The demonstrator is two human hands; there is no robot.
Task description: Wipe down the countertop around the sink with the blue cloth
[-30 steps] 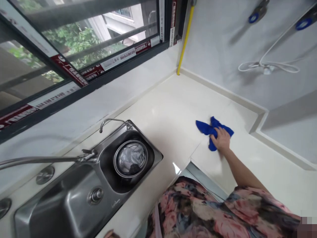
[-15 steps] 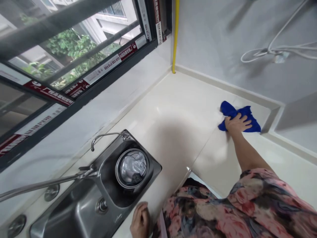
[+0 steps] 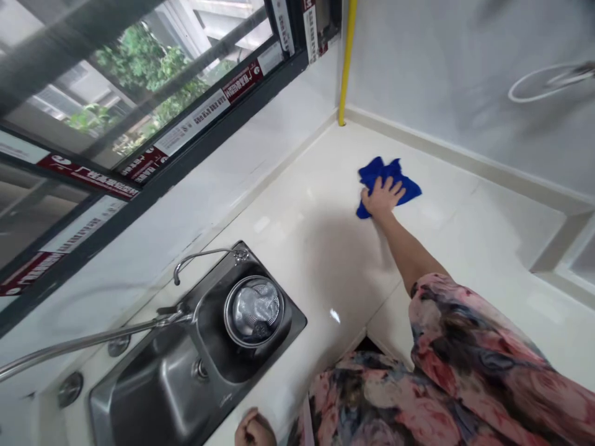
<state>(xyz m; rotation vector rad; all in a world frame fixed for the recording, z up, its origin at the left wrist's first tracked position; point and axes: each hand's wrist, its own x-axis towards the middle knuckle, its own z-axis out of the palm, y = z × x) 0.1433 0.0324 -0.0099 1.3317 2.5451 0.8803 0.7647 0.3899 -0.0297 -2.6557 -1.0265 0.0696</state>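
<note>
Spread out flat, my right hand (image 3: 384,197) presses on a crumpled blue cloth (image 3: 406,188) lying on the white countertop (image 3: 441,248). Its fingers are apart on top of the cloth, and the arm reaches across the counter. My left hand (image 3: 255,427) is low in the view, curled in a loose fist by the counter's front edge near the sink, partly cut off by the frame. Nothing shows in its fingers.
A double steel sink (image 3: 144,396) is set into the counter at left, with a perforated metal basket (image 3: 227,319) in one basin. A thin curved faucet (image 3: 199,253) and a long spout (image 3: 93,339) stand behind. A yellow pipe (image 3: 348,62) rises at the back corner beside the window.
My right hand has slid the blue cloth left and away from me, from near the right-hand ledge towards the back corner. The view has shifted slightly. My left hand sits lower in view.
</note>
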